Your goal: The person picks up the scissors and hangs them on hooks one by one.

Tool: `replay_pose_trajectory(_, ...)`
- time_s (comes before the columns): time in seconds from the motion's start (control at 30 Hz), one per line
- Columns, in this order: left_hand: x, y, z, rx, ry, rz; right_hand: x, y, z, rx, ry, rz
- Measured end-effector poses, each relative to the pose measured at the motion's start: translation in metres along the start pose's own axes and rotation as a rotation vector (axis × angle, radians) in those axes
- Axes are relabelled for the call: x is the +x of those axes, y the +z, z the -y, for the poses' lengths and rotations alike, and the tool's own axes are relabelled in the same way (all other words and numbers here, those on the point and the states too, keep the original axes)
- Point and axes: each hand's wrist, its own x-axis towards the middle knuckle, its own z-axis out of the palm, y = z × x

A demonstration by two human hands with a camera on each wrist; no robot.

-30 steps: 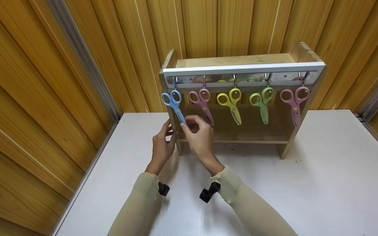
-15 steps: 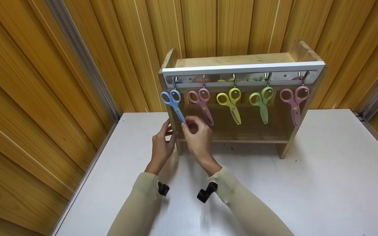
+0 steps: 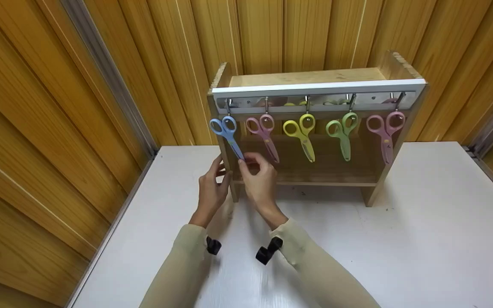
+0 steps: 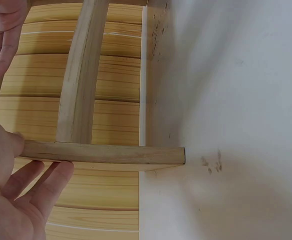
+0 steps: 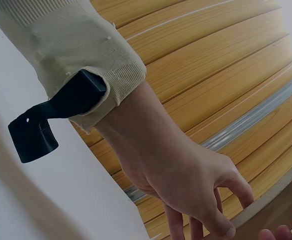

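Observation:
In the head view, blue scissors (image 3: 232, 140) hang by one handle loop from the leftmost hook of a small wooden shelf (image 3: 306, 184). My right hand (image 3: 260, 182) pinches their tip between thumb and fingers. My left hand (image 3: 212, 192) grips the shelf's left side panel (image 4: 110, 154), its thumb on one face and its fingers on the other, as the left wrist view shows. To the right hang pink scissors (image 3: 265, 139), yellow scissors (image 3: 302, 137), green scissors (image 3: 343, 136) and mauve scissors (image 3: 385, 137), each on its own hook.
A shiny hook rail (image 3: 272, 102) runs along the shelf's upper front. The shelf stands on a white table (image 3: 435, 222) before a wood-plank wall (image 3: 261, 34). Black mounts sit at both cuffs, one near the left wrist (image 5: 80, 95). A metal strip (image 3: 114, 81) lines the left corner.
The blue scissors' tip has shifted slightly right with my right hand's fingertips. My right forearm has drifted a little left. My left hand keeps its place on the panel.

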Motion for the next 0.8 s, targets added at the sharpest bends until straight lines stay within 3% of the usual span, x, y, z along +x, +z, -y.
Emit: replay_pose_trajectory(0.8, 0.0004, 0.0005, 0.0004, -0.009, 0.002, -0.003, -0.0010, 0.0003, -0.0034, -0.010, -0.007, -0.019)
